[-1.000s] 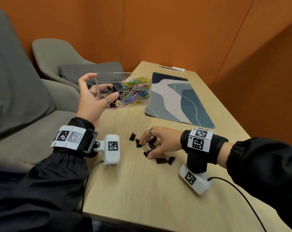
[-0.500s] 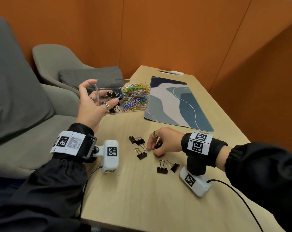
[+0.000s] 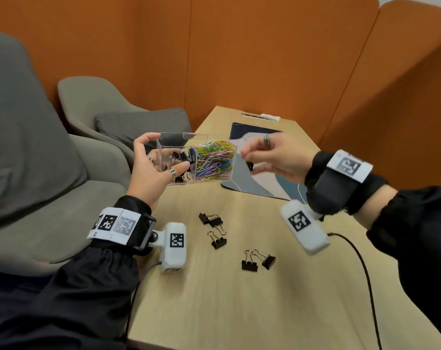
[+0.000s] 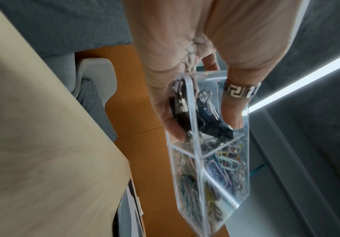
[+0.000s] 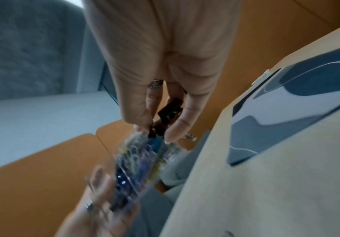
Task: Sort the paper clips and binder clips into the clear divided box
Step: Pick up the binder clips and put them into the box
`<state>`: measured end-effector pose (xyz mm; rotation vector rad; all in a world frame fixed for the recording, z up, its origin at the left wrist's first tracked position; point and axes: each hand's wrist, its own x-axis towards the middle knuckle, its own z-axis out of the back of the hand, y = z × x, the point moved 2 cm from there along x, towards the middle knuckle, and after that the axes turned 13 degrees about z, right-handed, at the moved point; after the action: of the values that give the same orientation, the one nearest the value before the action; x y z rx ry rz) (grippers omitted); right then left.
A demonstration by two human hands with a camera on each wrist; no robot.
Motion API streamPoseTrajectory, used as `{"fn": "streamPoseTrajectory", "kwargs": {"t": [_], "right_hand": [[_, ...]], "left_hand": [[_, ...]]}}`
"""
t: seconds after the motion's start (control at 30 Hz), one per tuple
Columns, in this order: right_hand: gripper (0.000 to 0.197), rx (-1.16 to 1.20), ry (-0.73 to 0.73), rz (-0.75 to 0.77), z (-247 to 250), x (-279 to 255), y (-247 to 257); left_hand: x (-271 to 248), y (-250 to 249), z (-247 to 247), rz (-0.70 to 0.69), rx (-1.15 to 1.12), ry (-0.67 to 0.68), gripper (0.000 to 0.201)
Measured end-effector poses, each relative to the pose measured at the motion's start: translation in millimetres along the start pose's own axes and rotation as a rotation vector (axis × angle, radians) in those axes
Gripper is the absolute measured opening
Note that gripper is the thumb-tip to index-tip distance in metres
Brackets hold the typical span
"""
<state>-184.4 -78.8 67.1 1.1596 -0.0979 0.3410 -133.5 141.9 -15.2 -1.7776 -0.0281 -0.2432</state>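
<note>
My left hand (image 3: 155, 168) grips the clear divided box (image 3: 215, 181) by its left end and holds it above the table's left edge. Coloured paper clips (image 3: 215, 159) fill its right compartment and black binder clips (image 3: 182, 156) lie in its left one. In the left wrist view the fingers (image 4: 234, 110) wrap the box (image 4: 215, 176). My right hand (image 3: 261, 157) hovers just right of the box, pinching black binder clips (image 5: 168, 115). Several more binder clips (image 3: 216, 231) lie loose on the table, with a pair (image 3: 258, 260) nearer me.
A blue and white patterned mat (image 3: 269, 183) lies on the wooden table (image 3: 239, 311) behind my right hand. Grey armchairs (image 3: 93, 109) stand to the left, orange walls behind. A cable (image 3: 360, 269) trails from my right wrist camera.
My right hand has risen from the pile on the table with binder clips and moved up to the box's right side. My left hand still holds the box.
</note>
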Motion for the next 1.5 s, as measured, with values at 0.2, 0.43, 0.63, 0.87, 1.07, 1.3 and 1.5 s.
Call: {"fn": "streamPoseTrajectory", "kwargs": {"t": [0.2, 0.43, 0.63, 0.87, 1.07, 1.3, 1.5], "right_hand": [[0.016, 0.122, -0.033, 0.151, -19.7, 39.1, 42.2], [0.017, 0.035, 0.022, 0.13, -61.3, 63.0, 42.9], [0.016, -0.141, 0.048, 0.147, -75.5, 67.7, 38.5], [0.027, -0.429, 0.013, 0.258, -80.4, 68.1, 37.1], [0.034, -0.545, -0.006, 0.33, -83.6, 66.9, 40.1], [0.006, -0.501, -0.07, 0.428, -83.0, 57.6, 42.0], [0.015, -0.499, -0.195, 0.448, -50.9, 22.4, 35.5]], "left_hand": [[2.0, 4.6, -5.2, -0.006, 0.036, 0.064, 0.064], [-0.5, 4.9, -9.0, 0.005, 0.019, 0.073, 0.066], [-0.8, 4.4, -11.0, 0.022, 0.011, 0.08, 0.067], [-0.4, 3.8, -9.8, 0.008, -0.018, 0.073, 0.067], [-0.3, 3.3, -9.6, 0.001, -0.02, 0.08, 0.067], [0.9, 4.6, -5.8, 0.012, 0.016, 0.061, 0.066], [0.8, 2.3, -2.7, 0.005, -0.003, 0.024, 0.063]]}}
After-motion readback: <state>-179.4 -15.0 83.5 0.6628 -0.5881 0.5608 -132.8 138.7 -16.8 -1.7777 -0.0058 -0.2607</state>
